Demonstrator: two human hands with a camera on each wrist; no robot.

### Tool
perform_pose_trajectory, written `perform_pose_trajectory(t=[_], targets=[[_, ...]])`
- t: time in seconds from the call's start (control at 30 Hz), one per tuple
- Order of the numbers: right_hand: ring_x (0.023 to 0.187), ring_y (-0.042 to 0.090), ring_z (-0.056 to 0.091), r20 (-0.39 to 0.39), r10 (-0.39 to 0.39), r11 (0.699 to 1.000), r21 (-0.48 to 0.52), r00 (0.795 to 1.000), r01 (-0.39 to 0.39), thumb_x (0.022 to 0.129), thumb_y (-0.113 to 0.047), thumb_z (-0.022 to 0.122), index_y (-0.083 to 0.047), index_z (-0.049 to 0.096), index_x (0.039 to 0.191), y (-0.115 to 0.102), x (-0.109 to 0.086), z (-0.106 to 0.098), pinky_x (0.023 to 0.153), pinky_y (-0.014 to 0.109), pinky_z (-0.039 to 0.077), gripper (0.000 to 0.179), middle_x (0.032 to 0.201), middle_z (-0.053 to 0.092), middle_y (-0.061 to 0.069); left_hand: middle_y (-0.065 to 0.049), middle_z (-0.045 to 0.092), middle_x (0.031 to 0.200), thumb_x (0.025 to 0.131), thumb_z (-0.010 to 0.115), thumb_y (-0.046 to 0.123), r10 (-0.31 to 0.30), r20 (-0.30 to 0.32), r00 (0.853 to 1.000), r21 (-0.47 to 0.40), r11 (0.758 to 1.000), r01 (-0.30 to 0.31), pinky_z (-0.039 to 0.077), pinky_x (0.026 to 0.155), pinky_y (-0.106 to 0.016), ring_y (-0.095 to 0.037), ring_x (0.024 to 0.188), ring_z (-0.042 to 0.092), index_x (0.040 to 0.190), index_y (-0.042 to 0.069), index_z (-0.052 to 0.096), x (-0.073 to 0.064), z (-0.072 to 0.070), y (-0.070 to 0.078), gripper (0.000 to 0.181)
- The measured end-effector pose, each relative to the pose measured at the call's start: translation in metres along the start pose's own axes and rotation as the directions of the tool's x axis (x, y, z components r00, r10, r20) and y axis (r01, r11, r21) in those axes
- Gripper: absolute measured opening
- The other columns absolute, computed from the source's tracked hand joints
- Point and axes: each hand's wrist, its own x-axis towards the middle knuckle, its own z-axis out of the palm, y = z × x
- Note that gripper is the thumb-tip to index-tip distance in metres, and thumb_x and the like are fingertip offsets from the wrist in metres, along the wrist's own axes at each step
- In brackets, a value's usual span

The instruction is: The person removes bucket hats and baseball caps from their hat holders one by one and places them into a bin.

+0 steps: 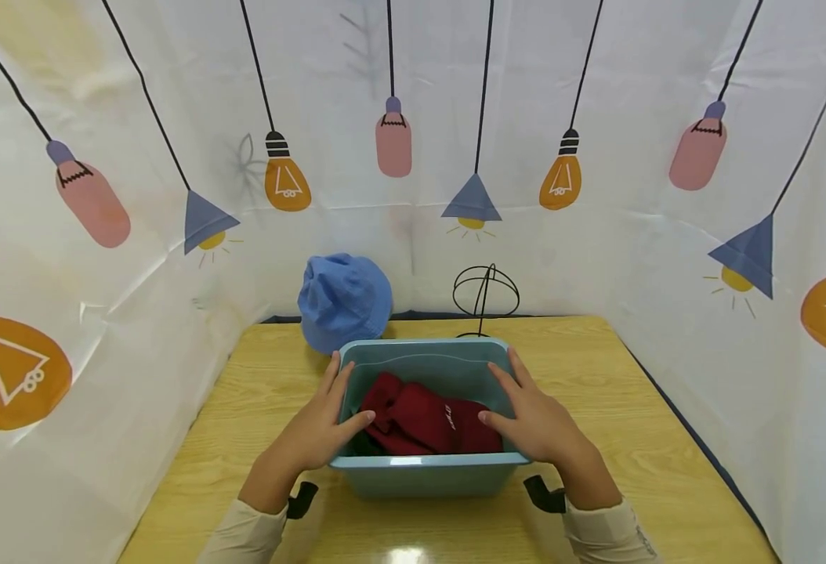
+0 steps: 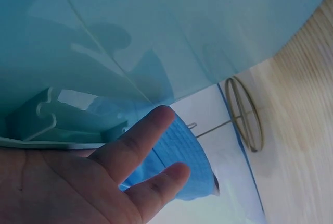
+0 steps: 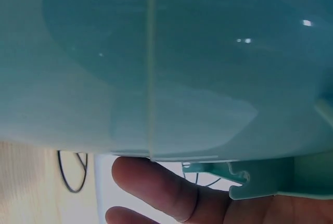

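A light blue plastic bin sits at the middle of the table, in front of me. My left hand holds its left side, the thumb reaching over the rim and the fingers extended along the outside. My right hand holds the right side in the same way, fingers spread. Inside lies dark red cloth with white lettering, perhaps a cap, beside something dark green, mostly hidden. In the wrist views, fingers of the left hand and right hand show below the rim, next to moulded brackets; the thumbs are hidden.
Behind the bin on the left, a blue cap stands at the back of the wooden table. A black wire stand with a rounded top is at the back right. A white curtain with printed lamps encloses the table.
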Motion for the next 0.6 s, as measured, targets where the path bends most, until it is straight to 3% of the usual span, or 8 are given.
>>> perform_pose_trajectory(t=[0.37,0.6], targets=[[0.100,0.027,0.072,-0.013,-0.009,1.000,0.003,1.000,0.009,0.100,-0.061,0.057,-0.027,0.029,0.165,-0.0018,-0.0013,-0.0012,0.065,0.037,0.051,0.079,0.176,-0.006,0.003,-0.005,-0.014,0.175,0.102,0.051,0.064,0.002,0.000,1.000,0.001,1.000,-0.002,0.031,0.118,-0.068,-0.043,0.156,0.023,0.169,0.016,0.007,-0.0004,-0.0016,0.0005,0.093],[0.102,0.029,0.072,-0.009,-0.016,1.000,0.005,1.000,0.016,0.100,-0.059,0.058,-0.026,0.035,0.163,-0.0012,-0.0022,-0.0022,0.065,0.037,0.051,0.074,0.176,-0.007,0.004,-0.006,-0.013,0.175,0.103,0.057,0.053,0.001,0.001,1.000,-0.002,1.000,-0.001,0.030,0.118,-0.067,-0.044,0.156,0.025,0.168,0.014,0.009,0.0000,-0.0017,0.0015,0.091]])
